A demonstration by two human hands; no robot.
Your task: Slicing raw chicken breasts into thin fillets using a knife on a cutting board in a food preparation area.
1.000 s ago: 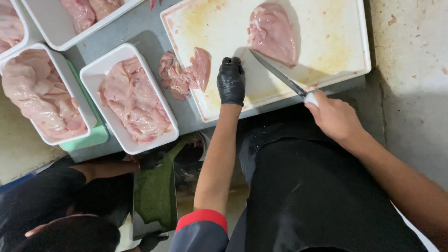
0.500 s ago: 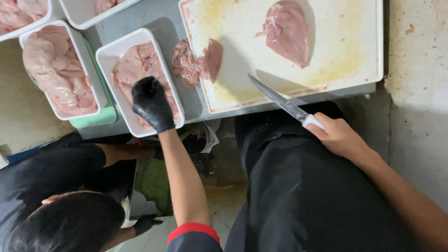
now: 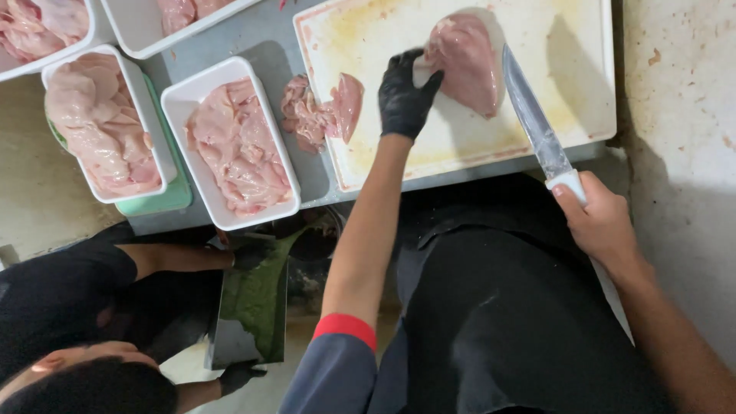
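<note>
My left hand (image 3: 405, 93), in a black glove, grips the near edge of a raw chicken breast (image 3: 468, 61) lying on the white cutting board (image 3: 567, 100). My bare right hand (image 3: 599, 222) is closed round the white handle of a long knife (image 3: 530, 119). Its blade points away from me and lies just right of the breast. Several cut pink pieces (image 3: 318, 115) hang over the board's left edge.
White trays of raw chicken (image 3: 238, 146) (image 3: 100, 126) stand left of the board, with two more at the top edge. Another person (image 3: 92, 307) in dark clothes crouches at lower left, gloved hands on a green-smeared metal container (image 3: 253, 307). A stained wall (image 3: 682, 115) runs along the right.
My left hand came back from the chicken tray to the board and took hold of the breast. My right hand brought the knife up beside the meat.
</note>
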